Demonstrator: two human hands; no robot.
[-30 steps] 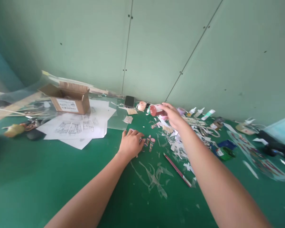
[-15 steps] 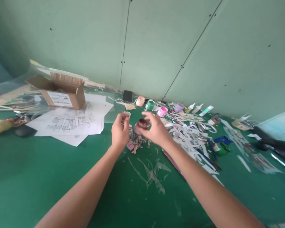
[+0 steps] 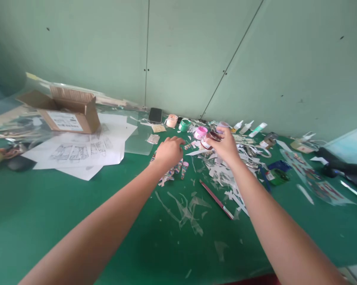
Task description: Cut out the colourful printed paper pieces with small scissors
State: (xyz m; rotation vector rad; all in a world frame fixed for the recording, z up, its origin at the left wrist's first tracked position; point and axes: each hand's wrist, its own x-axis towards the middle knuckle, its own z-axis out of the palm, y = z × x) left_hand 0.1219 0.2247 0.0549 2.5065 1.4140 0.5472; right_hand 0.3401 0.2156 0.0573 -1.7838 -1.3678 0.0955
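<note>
My right hand [image 3: 227, 146] is closed around a small jar of dark red-brown paint [image 3: 207, 142], held just right of the pink paint jar [image 3: 200, 132]. My left hand [image 3: 170, 151] reaches over a pile of small colourful patterned pieces [image 3: 166, 177]. Its back faces me, with one finger stretched to the right and the others partly hidden; I see nothing held in it. Beside the pile lies a small patterned cone-like piece [image 3: 184, 170]. A small clear packet [image 3: 153, 139] rests left of that hand.
Peach [image 3: 171, 120] and green [image 3: 184, 125] paint jars stand near the wall, beside a phone [image 3: 155, 115]. White paper scraps [image 3: 222, 170] and a pink cutter-like tool [image 3: 215, 199] lie right of centre. Printed sheets [image 3: 77, 154] and a cardboard box [image 3: 68, 114] are at left.
My right hand has carried the dark red-brown jar rightward, from above the patterned pieces to near the pink jar. My left hand has moved right, over the pile. The camera view has shifted slightly.
</note>
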